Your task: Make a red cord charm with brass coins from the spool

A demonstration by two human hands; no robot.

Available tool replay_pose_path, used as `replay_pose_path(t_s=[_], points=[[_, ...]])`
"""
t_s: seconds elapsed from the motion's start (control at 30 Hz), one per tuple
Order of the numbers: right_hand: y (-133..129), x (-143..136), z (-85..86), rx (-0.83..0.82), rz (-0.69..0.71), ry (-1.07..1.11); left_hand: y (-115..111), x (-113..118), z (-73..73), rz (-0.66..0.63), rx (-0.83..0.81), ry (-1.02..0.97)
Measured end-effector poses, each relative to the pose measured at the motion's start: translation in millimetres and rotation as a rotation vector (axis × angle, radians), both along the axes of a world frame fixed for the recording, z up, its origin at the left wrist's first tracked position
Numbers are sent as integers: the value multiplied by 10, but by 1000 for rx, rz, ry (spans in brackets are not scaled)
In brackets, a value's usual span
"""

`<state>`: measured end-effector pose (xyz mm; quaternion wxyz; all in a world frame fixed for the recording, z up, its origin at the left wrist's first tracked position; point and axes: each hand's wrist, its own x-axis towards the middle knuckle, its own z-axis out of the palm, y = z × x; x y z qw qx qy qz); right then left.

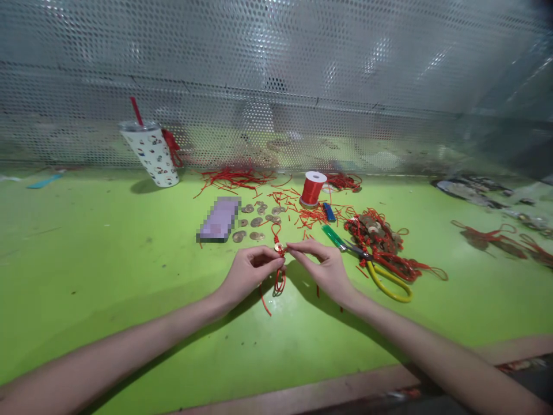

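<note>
Between my hands is a red cord [277,229] with a loop at its top and a brass-coloured coin [279,247] tied in it. My left hand [253,268] pinches the knotted cord just below the coin, thumb and forefinger closed. From the other side my right hand [322,266] has its thumb and forefinger pressed together at the cord beside the coin; the strand between those fingertips is too small to make out clearly. Looped cord ends hang below the fingers toward the green table [173,346]. Several loose coins [257,221] lie just beyond my hands.
Yellow-handled scissors [389,282], a green lighter [333,237] and a pile of corded coins [375,230] lie right. Behind are a red cord spool [311,189], a blue lighter [329,212], red scraps [233,177], a blurred-out phone-like object [219,219] and a tumbler [152,154] against perforated metal.
</note>
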<state>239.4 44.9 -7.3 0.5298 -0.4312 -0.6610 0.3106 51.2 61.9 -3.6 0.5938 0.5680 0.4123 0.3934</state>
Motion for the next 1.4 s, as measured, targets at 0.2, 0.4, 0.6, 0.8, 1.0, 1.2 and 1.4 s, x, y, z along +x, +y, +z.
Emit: replay_pose_path(t_s=[0.2, 0.4, 0.6, 0.8, 1.0, 1.2, 1.4], points=[[-17, 15, 4, 16, 53, -57, -9, 3, 22, 21, 15, 4], [-46, 21, 83, -23, 118, -71, -21, 0, 37, 13, 20, -13], [-55, -7, 85, 31, 65, -26, -30, 6, 54, 10, 16, -5], [-44, -20, 57, 32, 94, -70, -39, 6, 79, -6, 3, -18], [-39, -15, 55, 30, 92, -47, -27, -12, 64, -11, 25, -36], [-38, -18, 41, 11, 132, -64, -20, -16, 19, -68, 21, -33], [-45, -9, 63, -17, 139, -48, -12, -11, 48, 3, 16, -36]])
